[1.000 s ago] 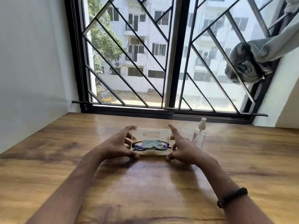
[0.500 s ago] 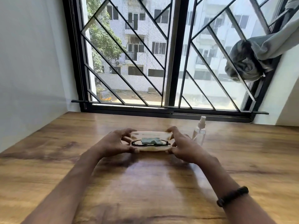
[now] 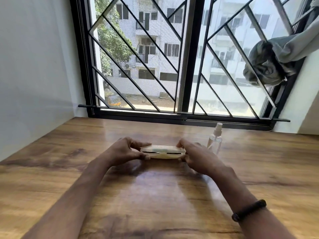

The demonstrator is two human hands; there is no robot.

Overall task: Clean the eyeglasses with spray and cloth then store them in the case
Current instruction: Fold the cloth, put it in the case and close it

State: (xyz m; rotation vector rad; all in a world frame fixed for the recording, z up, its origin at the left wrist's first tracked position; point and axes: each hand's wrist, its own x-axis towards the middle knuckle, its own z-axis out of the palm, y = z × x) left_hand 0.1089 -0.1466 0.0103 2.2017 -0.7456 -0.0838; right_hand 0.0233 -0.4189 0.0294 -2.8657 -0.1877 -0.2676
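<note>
With the left hand (image 3: 126, 150) and right hand (image 3: 198, 155) each gripping one end of the cream eyeglass case (image 3: 163, 155) on the surface (image 3: 155, 195), fingers (image 3: 139, 144) curled over its lid and the eyeglasses (image 3: 151, 152) showing in the slit, I'd press both ends evenly so the frame isn't pinched.

Entry: one person, two arms showing in the head view.
- Left forearm (image 3: 82, 187): running bare from the frame's lower edge up to the left hand (image 3: 126, 150).
- Right forearm (image 3: 229, 183): likewise running bare up to the right hand (image 3: 198, 156).
- Wristband (image 3: 248, 210): circling the right wrist as a single narrow band, looking black or very dark brown. It is possibly beaded or braided, but motion blur is smearing the texture.
</note>
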